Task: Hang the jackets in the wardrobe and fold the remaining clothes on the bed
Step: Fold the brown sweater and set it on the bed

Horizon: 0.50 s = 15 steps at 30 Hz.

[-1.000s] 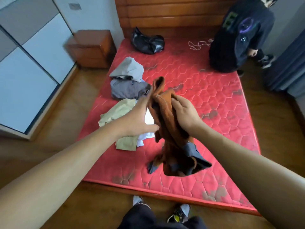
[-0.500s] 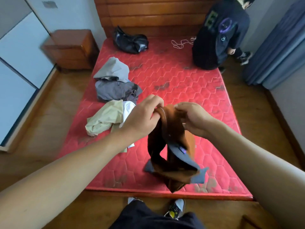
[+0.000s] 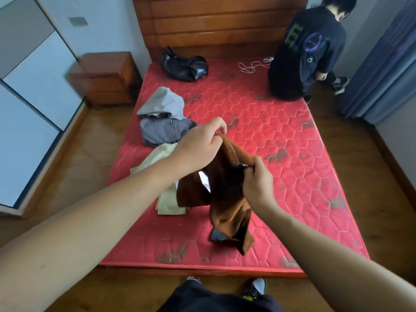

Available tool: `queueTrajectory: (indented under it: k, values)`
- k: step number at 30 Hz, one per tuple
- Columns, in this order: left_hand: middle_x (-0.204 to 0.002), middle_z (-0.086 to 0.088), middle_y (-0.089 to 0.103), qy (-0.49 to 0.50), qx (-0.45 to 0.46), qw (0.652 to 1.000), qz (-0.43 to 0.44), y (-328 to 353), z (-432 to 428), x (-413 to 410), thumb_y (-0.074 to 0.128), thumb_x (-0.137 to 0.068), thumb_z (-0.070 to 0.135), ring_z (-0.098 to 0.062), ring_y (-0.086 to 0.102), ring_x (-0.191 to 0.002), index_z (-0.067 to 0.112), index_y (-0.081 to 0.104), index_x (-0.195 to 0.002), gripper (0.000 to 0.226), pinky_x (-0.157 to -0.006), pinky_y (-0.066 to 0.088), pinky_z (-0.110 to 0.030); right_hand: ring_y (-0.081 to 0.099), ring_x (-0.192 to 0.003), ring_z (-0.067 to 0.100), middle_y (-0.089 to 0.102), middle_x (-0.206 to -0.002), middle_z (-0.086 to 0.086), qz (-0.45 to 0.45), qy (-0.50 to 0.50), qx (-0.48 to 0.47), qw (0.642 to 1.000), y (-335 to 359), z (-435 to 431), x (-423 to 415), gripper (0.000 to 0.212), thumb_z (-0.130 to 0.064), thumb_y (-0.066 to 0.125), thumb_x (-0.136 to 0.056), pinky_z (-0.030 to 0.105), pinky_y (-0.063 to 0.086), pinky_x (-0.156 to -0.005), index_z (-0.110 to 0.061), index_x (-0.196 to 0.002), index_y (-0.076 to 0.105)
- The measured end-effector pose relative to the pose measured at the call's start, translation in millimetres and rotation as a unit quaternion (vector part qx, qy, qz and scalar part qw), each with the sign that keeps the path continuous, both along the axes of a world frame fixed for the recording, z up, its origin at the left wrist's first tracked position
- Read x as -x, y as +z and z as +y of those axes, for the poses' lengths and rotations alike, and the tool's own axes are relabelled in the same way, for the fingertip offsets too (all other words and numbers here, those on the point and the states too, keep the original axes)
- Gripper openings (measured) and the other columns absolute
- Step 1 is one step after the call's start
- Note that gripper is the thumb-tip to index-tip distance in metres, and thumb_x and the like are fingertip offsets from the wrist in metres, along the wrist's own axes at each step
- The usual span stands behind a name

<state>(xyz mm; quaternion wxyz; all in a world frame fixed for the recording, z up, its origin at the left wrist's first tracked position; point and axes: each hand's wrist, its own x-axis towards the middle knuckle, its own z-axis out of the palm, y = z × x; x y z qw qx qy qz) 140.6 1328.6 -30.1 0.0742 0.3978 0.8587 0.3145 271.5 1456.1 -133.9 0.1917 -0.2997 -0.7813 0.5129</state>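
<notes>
Head view, looking down over the foot of the bed (image 3: 281, 136): the person stands at its near edge, both bare arms stretched out above the red quilted mattress. The left hand (image 3: 198, 145) pinches the top edge of a brown jacket (image 3: 227, 203), fingers curled over the cloth. The right hand (image 3: 256, 183) sits lower and nearer, fist closed round a bunched fold of the same jacket where a dark trim shows. Between the two hands the cloth runs taut; below them it hangs in loose folds over the near part of the mattress, a patch of blue-grey lining (image 3: 217, 235) showing at the bottom. I cannot tell whether the lowest corner touches the mattress.

Behind the left arm, along the bed's left side, more clothes lie in a heap: a light grey hoodie (image 3: 162, 104) farthest off, a darker grey garment (image 3: 164, 131) just beside it, then a beige piece (image 3: 157, 156) with a bit of white cloth (image 3: 203, 177) peeking past the jacket. A black bag (image 3: 184, 66) rests near the wooden headboard (image 3: 213, 19), with a white cord (image 3: 249, 66) coiled to its right. Another person (image 3: 308, 52) in dark clothes sits on the far right corner, back turned. A wooden nightstand (image 3: 105, 79) stands left of the bed, the wardrobe (image 3: 27, 86) with pale panels beyond it, and a blue curtain (image 3: 382, 75) hangs at the right.
</notes>
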Motion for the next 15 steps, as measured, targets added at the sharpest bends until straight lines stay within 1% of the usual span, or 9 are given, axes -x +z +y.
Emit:
queueTrajectory:
  k: [2,4,6,8,9,11,12,14,15]
  values:
    - [-0.101,0.004,0.058,-0.032,0.14,0.987,0.073,1,-24,19,0.051,-0.088,0.039,-0.019,0.061,-0.084,0.041,0.045,-0.124,0.037,-0.074,0.054,-0.043,0.052,-0.065,0.001,0.058,-0.076,-0.01,-0.002,0.004,0.009,1.0,17,9,14,0.018,-0.007,0.041,-0.094,0.033,0.036,-0.062,-0.02,-0.092,0.052]
    - [-0.117,0.007,0.052,-0.039,0.207,0.971,0.113,-1,-38,25,0.061,-0.084,0.059,-0.018,0.06,-0.095,0.052,0.027,-0.144,0.069,-0.075,0.055,-0.043,0.05,-0.064,0.002,0.057,-0.074,-0.009,0.004,0.045,-0.009,0.999,41,9,33,0.019,-0.009,0.04,-0.094,0.032,0.037,-0.061,-0.024,-0.088,0.05]
    - [-0.118,0.004,0.057,-0.049,0.157,0.98,0.116,-1,-39,20,0.064,-0.086,0.055,-0.022,0.063,-0.099,0.048,0.031,-0.146,0.069,-0.075,0.055,-0.044,0.053,-0.069,0.002,0.059,-0.077,-0.009,0.027,0.082,-0.025,0.996,65,1,51,0.02,-0.011,0.041,-0.092,0.03,0.04,-0.063,-0.027,-0.087,0.051]
    - [-0.1,-0.001,0.065,-0.048,0.042,0.992,0.113,1,-35,19,0.058,-0.089,0.025,-0.031,0.066,-0.094,0.029,0.054,-0.129,0.04,-0.073,0.053,-0.046,0.059,-0.075,0.004,0.064,-0.081,-0.01,0.05,0.102,-0.052,0.992,78,-2,61,0.013,-0.019,0.046,-0.09,0.028,0.044,-0.066,-0.027,-0.098,0.054]
    - [-0.091,-0.004,0.067,-0.024,-0.007,0.995,0.101,6,-33,21,0.053,-0.085,0.012,-0.035,0.066,-0.09,0.022,0.06,-0.117,0.034,-0.073,0.052,-0.046,0.06,-0.073,0.003,0.065,-0.08,-0.013,0.059,0.111,-0.075,0.989,80,-2,61,0.015,-0.028,0.05,-0.089,0.025,0.043,-0.063,-0.028,-0.104,0.052]
    - [-0.084,-0.007,0.069,0.02,-0.065,0.995,0.068,16,-34,28,0.044,-0.076,0.004,-0.034,0.066,-0.087,0.016,0.064,-0.106,0.038,-0.077,0.052,-0.047,0.058,-0.067,0.0,0.063,-0.084,-0.021,0.053,0.146,-0.188,0.97,77,2,52,0.043,-0.048,0.062,-0.084,0.022,0.043,-0.061,-0.031,-0.119,0.044]
    - [-0.083,-0.007,0.069,0.018,-0.074,0.996,0.056,20,-33,29,0.042,-0.074,0.003,-0.033,0.065,-0.085,0.015,0.065,-0.103,0.039,-0.078,0.052,-0.047,0.061,-0.075,0.005,0.062,-0.094,-0.019,0.027,0.162,-0.264,0.95,67,4,44,0.06,-0.052,0.067,-0.079,0.027,0.046,-0.064,-0.03,-0.128,0.039]
    - [-0.079,-0.005,0.066,-0.003,-0.076,0.996,0.041,26,-32,25,0.04,-0.072,0.003,-0.03,0.063,-0.082,0.017,0.063,-0.098,0.038,-0.077,0.051,-0.047,0.063,-0.096,0.03,0.059,-0.113,0.001,-0.06,0.163,-0.388,0.905,39,8,26,0.077,-0.038,0.072,-0.072,0.04,0.049,-0.076,-0.022,-0.138,0.033]
    - [-0.078,-0.003,0.066,-0.008,-0.089,0.996,0.029,28,-31,21,0.041,-0.072,0.003,-0.028,0.062,-0.081,0.018,0.063,-0.096,0.036,-0.077,0.05,-0.046,0.061,-0.1,0.037,0.057,-0.114,0.007,-0.108,0.149,-0.399,0.898,25,9,17,0.076,-0.026,0.07,-0.07,0.044,0.049,-0.079,-0.019,-0.136,0.034]
